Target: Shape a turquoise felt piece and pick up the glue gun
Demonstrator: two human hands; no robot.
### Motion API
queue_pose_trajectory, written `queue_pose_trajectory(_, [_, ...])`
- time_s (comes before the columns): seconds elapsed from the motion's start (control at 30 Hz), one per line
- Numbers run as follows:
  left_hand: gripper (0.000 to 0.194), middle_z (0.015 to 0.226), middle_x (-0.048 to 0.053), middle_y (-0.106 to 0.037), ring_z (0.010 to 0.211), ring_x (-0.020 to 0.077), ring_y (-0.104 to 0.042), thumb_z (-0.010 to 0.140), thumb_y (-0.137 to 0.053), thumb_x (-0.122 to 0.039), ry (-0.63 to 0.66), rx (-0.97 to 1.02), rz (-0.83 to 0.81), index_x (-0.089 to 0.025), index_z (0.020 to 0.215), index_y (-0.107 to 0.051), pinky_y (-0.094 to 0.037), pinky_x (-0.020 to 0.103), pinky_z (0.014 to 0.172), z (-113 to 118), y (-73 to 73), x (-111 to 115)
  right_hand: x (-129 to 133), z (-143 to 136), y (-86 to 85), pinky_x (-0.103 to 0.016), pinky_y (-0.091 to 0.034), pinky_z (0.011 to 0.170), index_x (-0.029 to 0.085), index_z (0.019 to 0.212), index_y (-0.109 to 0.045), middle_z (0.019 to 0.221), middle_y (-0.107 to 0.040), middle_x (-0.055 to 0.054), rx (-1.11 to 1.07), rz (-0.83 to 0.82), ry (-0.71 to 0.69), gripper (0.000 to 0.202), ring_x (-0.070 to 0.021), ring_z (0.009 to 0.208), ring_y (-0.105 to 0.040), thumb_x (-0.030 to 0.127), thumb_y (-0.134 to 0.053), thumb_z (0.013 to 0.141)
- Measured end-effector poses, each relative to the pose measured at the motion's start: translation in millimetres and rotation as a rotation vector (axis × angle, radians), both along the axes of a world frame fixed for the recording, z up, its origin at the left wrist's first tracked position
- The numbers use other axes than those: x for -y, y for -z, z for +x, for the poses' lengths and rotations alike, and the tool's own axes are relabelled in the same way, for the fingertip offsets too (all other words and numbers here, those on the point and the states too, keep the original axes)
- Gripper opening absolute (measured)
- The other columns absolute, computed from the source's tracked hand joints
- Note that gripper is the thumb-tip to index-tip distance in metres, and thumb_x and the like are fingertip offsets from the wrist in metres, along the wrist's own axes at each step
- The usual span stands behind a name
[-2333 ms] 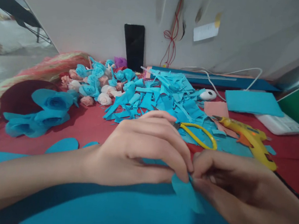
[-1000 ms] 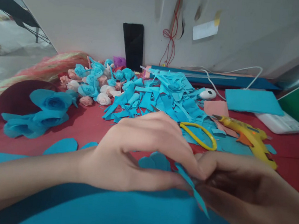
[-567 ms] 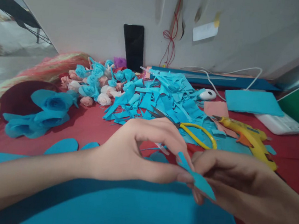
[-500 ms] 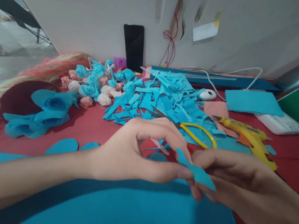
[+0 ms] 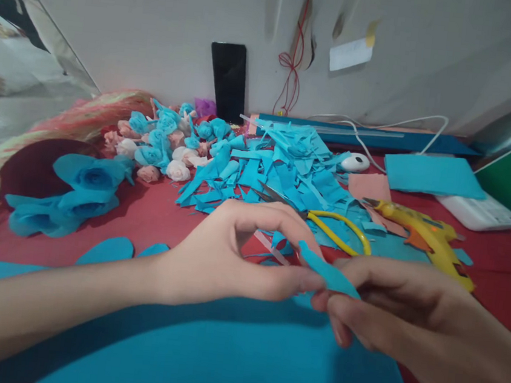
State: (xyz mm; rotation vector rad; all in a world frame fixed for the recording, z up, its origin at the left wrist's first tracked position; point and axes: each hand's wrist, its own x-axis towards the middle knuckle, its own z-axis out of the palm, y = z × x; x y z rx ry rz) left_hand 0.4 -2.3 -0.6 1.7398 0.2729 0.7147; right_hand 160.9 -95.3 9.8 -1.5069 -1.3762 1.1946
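Observation:
A small blue foam petal (image 5: 327,272) is pinched between both my hands, just above a large blue foam sheet (image 5: 201,356) at the near edge. My left hand (image 5: 235,253) holds the petal's left end between thumb and forefinger, the fingers arched. My right hand (image 5: 389,306) grips its right end with curled fingers. Yellow-handled scissors (image 5: 338,230) lie just beyond my fingers on the red table (image 5: 152,217).
A heap of blue foam scraps (image 5: 276,163) lies mid-table, with small blue, white and pink foam roses (image 5: 164,145) to its left and large blue flowers (image 5: 73,190) further left. A yellow glue gun (image 5: 424,233) lies right. A black phone (image 5: 228,82) leans on the wall.
The petal has turned from hanging downward to lying nearly flat and slightly higher. My left hand's fingers have lifted and arched, uncovering the scissors' blades.

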Motion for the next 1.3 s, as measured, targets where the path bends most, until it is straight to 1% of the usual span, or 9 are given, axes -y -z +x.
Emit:
queue_pose_trajectory(0.1, [0.005,0.069,0.004,-0.059,0.069,0.0131,-0.055,0.064,-0.067,-0.012,-0.027,0.020,-0.020,-0.011,0.068,-0.064,-0.045,0.027,0.067,1.1,0.0,-1.4,1.4,-0.1,2.4,-0.015,-0.050,0.045,0.032,0.059,-0.063,0.053,-0.060,0.006,-0.128,-0.016,-0.077,0.012,-0.0120,0.054,-0.060,0.027,-0.062,0.070])
queue_pose_trajectory(0.3, [0.009,0.069,0.004,-0.062,0.070,0.0121,-0.055,0.064,-0.066,-0.007,0.040,0.093,-0.035,-0.013,0.071,-0.068,-0.046,0.025,0.070,-0.1,-1.1,-1.8,1.2,-3.7,1.2,-0.017,-0.039,0.033,0.033,0.053,-0.062,0.047,-0.054,0.005,-0.046,-0.025,0.060,0.009,-0.0118,0.041,-0.047,0.031,-0.064,0.062])
queue_pose_trajectory(0.4, [0.011,0.071,0.004,-0.063,0.072,0.0115,-0.056,0.065,-0.065,-0.006,0.067,0.115,-0.035,-0.012,0.074,-0.069,-0.047,0.023,0.073,-0.9,-1.9,-2.0,1.7,-5.5,-2.0,-0.017,-0.040,0.034,0.033,0.056,-0.063,0.051,-0.055,0.005,-0.003,0.019,0.022,0.008,-0.0118,0.042,-0.049,0.032,-0.064,0.064])
queue_pose_trajectory(0.5, [0.012,0.074,0.003,-0.063,0.075,0.0112,-0.057,0.068,-0.064,-0.007,0.080,0.099,-0.009,-0.014,0.077,-0.070,-0.047,0.022,0.077,-2.1,-3.2,-3.0,3.5,-5.2,-4.2,-0.014,-0.041,0.039,0.033,0.060,-0.063,0.055,-0.057,0.007,0.036,0.099,0.059,0.011,-0.0099,0.045,-0.050,0.027,-0.062,0.069])
queue_pose_trajectory(0.63, [0.013,0.078,0.003,-0.064,0.079,0.0110,-0.057,0.070,-0.064,-0.011,0.093,0.071,0.064,-0.017,0.080,-0.069,-0.045,0.023,0.084,-4.5,-4.7,-4.7,5.2,-0.8,-2.1,-0.010,-0.044,0.040,0.035,0.064,-0.063,0.056,-0.060,0.009,0.086,0.230,-0.055,0.016,-0.0086,0.047,-0.054,0.020,-0.061,0.071])
queue_pose_trajectory(0.83, [0.014,0.081,0.003,-0.063,0.081,0.0106,-0.057,0.071,-0.063,-0.012,0.112,0.087,0.089,-0.017,0.083,-0.069,-0.043,0.022,0.085,-4.9,-2.9,-4.7,6.2,-2.9,-2.8,-0.013,-0.045,0.040,0.035,0.065,-0.064,0.058,-0.061,0.008,0.065,0.218,-0.009,0.019,-0.0102,0.048,-0.055,0.017,-0.061,0.069])
queue_pose_trajectory(0.97, [0.014,0.080,0.003,-0.062,0.078,0.0108,-0.056,0.071,-0.064,-0.013,0.100,0.086,0.080,-0.016,0.084,-0.068,-0.045,0.023,0.080,-5.0,-2.0,-3.4,4.5,-11.1,-5.6,-0.021,-0.045,0.036,0.031,0.062,-0.066,0.051,-0.056,0.001,0.123,0.184,0.091,0.009,-0.0164,0.047,-0.053,0.028,-0.061,0.069])
queue_pose_trajectory(1.1, [0.013,0.078,0.003,-0.061,0.075,0.0109,-0.056,0.070,-0.064,-0.011,0.068,0.045,0.072,-0.015,0.081,-0.068,-0.045,0.024,0.078,-4.1,-2.4,-2.6,1.8,-14.3,-2.0,-0.023,-0.041,0.030,0.030,0.058,-0.066,0.042,-0.049,-0.001,0.178,0.148,0.105,0.017,-0.0192,0.046,-0.052,0.042,-0.059,0.068])
queue_pose_trajectory(1.3, [0.012,0.076,0.003,-0.061,0.076,0.0116,-0.055,0.070,-0.062,-0.008,0.106,0.082,0.086,-0.014,0.079,-0.065,-0.045,0.025,0.076,-2.4,-2.2,-3.1,2.5,-6.2,2.5,-0.021,-0.040,0.028,0.030,0.057,-0.066,0.043,-0.051,0.000,0.170,0.154,0.073,0.017,-0.0167,0.042,-0.051,0.040,-0.061,0.069])
